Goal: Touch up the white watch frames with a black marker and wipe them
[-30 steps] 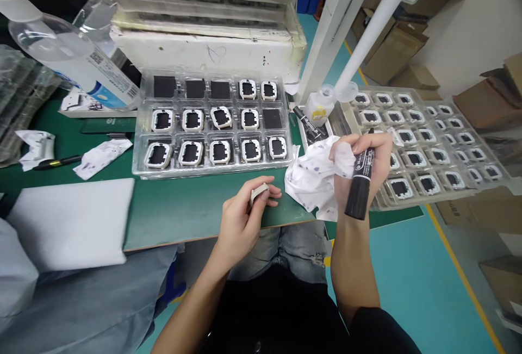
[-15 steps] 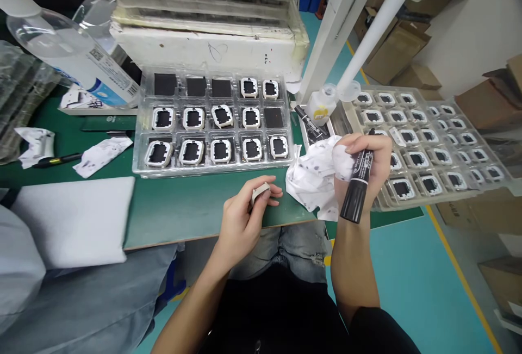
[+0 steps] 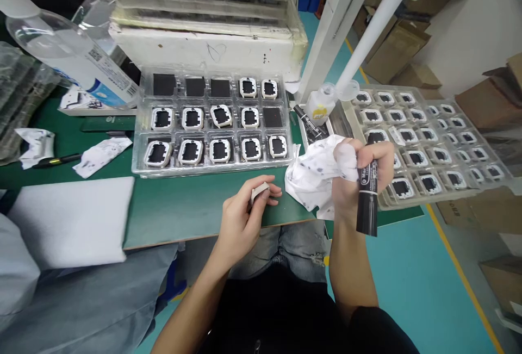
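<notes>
My left hand (image 3: 243, 213) pinches a small pale square frame part (image 3: 258, 191) just above the green table's front edge (image 3: 196, 223). My right hand (image 3: 361, 172) is closed round a black marker (image 3: 368, 197), which hangs with its cap end down, and also grips a crumpled white cloth (image 3: 316, 172) with dark spots. A clear tray (image 3: 212, 125) with several white-framed black parts sits just beyond my left hand. A second clear tray (image 3: 432, 142) of the same parts lies to the right, behind my right hand.
A clear plastic bottle (image 3: 65, 55) lies at the back left. White foam and stacked trays (image 3: 204, 22) stand behind the near tray. A small squeeze bottle (image 3: 322, 105), a second marker (image 3: 309, 123), a white foam sheet (image 3: 69, 221), crumpled wipes (image 3: 101, 154) and a pen (image 3: 57, 161) are on the table. Cardboard boxes (image 3: 395, 49) sit on the floor.
My right hand has turned the marker from slanted to nearly upright and lowered it slightly. The left hand with the frame part has stayed in place.
</notes>
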The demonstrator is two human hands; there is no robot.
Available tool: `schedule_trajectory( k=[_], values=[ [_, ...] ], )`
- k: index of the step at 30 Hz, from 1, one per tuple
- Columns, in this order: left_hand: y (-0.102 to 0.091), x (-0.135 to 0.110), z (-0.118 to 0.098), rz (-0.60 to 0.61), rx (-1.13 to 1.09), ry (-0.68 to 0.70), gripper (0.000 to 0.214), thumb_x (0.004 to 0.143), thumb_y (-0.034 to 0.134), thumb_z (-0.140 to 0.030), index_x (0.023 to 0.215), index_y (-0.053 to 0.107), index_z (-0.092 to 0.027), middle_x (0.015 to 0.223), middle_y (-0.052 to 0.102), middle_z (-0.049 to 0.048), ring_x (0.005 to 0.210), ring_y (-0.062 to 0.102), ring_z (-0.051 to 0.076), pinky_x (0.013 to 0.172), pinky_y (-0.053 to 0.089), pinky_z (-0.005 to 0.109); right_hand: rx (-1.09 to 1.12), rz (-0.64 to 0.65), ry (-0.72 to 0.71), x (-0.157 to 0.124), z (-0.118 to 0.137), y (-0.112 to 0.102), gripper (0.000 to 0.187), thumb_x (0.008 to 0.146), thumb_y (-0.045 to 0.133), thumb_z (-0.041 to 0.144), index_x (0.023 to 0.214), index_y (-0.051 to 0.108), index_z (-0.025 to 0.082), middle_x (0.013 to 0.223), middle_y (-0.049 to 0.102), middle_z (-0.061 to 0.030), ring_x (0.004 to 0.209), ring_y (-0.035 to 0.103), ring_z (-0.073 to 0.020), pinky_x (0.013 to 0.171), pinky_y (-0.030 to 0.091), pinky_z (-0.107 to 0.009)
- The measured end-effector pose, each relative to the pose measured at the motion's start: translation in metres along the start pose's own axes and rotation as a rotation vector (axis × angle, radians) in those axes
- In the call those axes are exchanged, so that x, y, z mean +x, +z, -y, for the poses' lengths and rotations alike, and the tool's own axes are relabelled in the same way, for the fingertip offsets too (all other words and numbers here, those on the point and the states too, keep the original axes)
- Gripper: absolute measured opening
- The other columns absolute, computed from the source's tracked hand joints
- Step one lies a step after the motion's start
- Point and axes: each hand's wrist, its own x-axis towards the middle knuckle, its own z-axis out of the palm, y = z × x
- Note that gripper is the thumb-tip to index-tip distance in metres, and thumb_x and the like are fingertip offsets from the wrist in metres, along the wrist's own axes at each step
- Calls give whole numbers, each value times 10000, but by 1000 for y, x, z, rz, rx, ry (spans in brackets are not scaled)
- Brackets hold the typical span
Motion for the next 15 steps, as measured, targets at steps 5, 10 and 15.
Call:
schedule_trajectory(
  k=[5, 10, 15],
  values=[
    [3, 3, -5, -10, -61, -27, 259, 1195, 669, -351, 1404, 770, -235, 1155, 879, 70, 1050, 875, 199, 900, 755, 308, -74, -24, 16, -9, 10, 2, 633, 989, 898, 494, 746, 351, 286, 648, 228, 106, 478, 232, -90, 487, 262, -330],
    [3, 9, -12, 30, -198, -73, 256, 1182, 698, -383, 1360, 773, -216, 1148, 890, 76, 1020, 875, 188, 872, 743, 279, -138, 91, 96, -42, 25, 9, 507, 997, 863, 355, 735, 436, 275, 669, 364, 82, 531, 390, -116, 534, 347, -331],
    [-3, 11, -13, 57, -214, -105, 213, 1162, 739, -363, 1309, 808, -225, 1080, 880, 34, 870, 847, 134, 830, 702, 228, -103, 312, 237, -71, 39, 10, 368, 937, 804, 153, 778, 489, 258, 686, 455, 92, 584, 394, -96, 557, 331, -284]
  ],
)
